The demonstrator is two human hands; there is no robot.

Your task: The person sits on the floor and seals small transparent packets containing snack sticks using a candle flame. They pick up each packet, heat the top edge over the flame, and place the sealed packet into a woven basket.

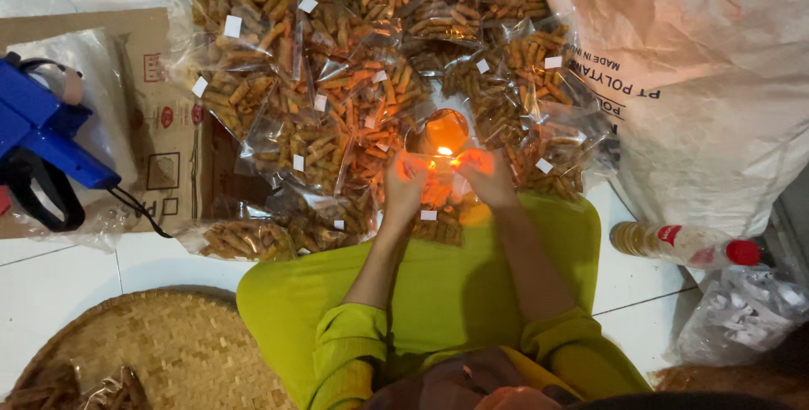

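Tiles under snack bags, woven tray, cardboard.

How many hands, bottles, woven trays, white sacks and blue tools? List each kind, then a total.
Hands: 2 (left hand, right hand)
Bottle: 1
Woven tray: 1
White sack: 1
Blue tool: 1
Total: 6

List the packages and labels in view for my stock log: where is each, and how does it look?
Snack bags: heaped ahead, clear, orange-brown sticks, small white tags.
Cardboard box: left, flattened, brown, red marks.
Sack: right, large, white, dark print.
Bottle: right floor, lying, red cap.
Left hand and right hand: hold a bag at a flame.
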